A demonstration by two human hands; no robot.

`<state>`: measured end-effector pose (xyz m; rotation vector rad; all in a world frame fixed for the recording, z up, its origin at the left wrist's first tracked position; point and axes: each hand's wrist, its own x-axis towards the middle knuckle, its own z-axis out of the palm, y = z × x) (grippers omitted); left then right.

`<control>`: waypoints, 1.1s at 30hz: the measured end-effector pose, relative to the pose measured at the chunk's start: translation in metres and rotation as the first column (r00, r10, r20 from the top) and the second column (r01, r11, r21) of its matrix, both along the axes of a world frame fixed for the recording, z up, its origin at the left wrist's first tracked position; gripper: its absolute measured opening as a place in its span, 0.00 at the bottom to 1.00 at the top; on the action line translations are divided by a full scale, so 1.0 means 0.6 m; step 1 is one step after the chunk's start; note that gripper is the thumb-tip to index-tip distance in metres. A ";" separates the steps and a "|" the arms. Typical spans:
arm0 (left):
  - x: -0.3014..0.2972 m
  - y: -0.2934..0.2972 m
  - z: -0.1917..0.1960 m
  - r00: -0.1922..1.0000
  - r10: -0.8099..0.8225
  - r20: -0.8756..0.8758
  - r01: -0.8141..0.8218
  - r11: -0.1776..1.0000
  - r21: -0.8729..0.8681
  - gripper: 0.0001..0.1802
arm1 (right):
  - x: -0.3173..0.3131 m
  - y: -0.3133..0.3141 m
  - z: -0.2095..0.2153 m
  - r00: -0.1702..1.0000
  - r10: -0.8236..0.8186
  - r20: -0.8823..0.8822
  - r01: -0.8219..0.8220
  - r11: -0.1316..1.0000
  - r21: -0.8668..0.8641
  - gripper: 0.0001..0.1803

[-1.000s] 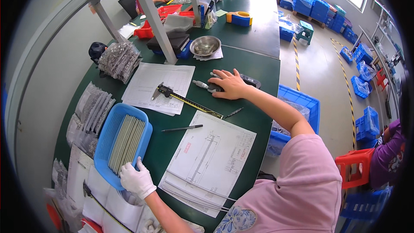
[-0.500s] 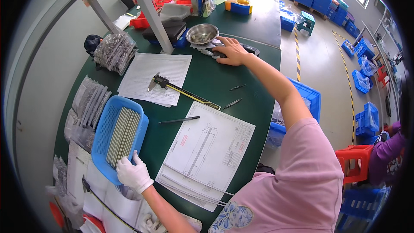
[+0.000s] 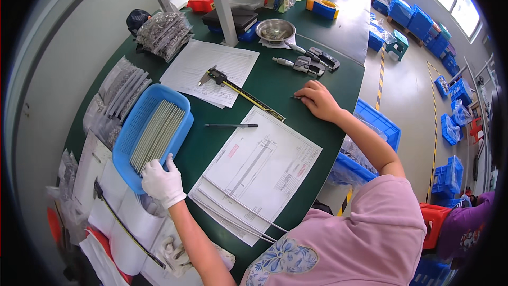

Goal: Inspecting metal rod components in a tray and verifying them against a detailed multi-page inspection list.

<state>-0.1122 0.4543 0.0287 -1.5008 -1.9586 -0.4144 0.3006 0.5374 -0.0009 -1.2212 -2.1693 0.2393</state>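
- Resting at the near end of one blue basket (image 3: 136,122), the gloved left hand (image 3: 163,182) has its thumb by the rim and its fingers curled around the rods' near ends; can't tell if it grips rod or basket.
- Pale rods (image 3: 157,137): one layer lying side by side lengthwise in the basket, roughly ten, too tight for an exact count.
- Blue basket: one, on the green table (image 3: 296,143), left of the drawing sheet (image 3: 259,167).
- Bare right hand (image 3: 319,101): one, low over the table, fingers bent, tips at one small dark item (image 3: 295,97); can't tell whether it is pinched or only touched.
- Micrometers (image 3: 304,65): two, side by side, beyond the right hand, apart from it.
- Calipers: two. First caliper (image 3: 247,96) lies partly on the form sheets (image 3: 211,58), its end near the drawing; second caliper (image 3: 126,230) lies at lower left, on white paper.
- Pen (image 3: 230,125): one, dark, between basket and drawing, its tip end near the paper.
- Long thin rods (image 3: 245,204): at least three, across the drawing's near part.
- Metal bowl (image 3: 276,30): one, round, past the micrometers.
- Tape roll (image 3: 323,8): one, yellow and blue, far side.
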 end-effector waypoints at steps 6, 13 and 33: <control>-0.004 -0.001 -0.003 1.000 0.006 0.028 -0.006 1.000 -0.004 0.18 | -0.098 0.075 0.005 0.978 -0.176 0.108 0.159 0.975 0.153 0.10; 0.000 -0.011 0.007 0.995 -0.014 0.096 0.017 1.000 -0.022 0.18 | -0.213 0.089 0.029 0.866 -0.206 0.456 0.296 0.946 -0.134 0.12; 0.011 -0.021 0.027 0.992 -0.064 0.106 0.075 0.992 -0.102 0.20 | -0.024 -0.039 -0.001 0.847 -0.452 0.279 0.448 0.890 0.082 0.10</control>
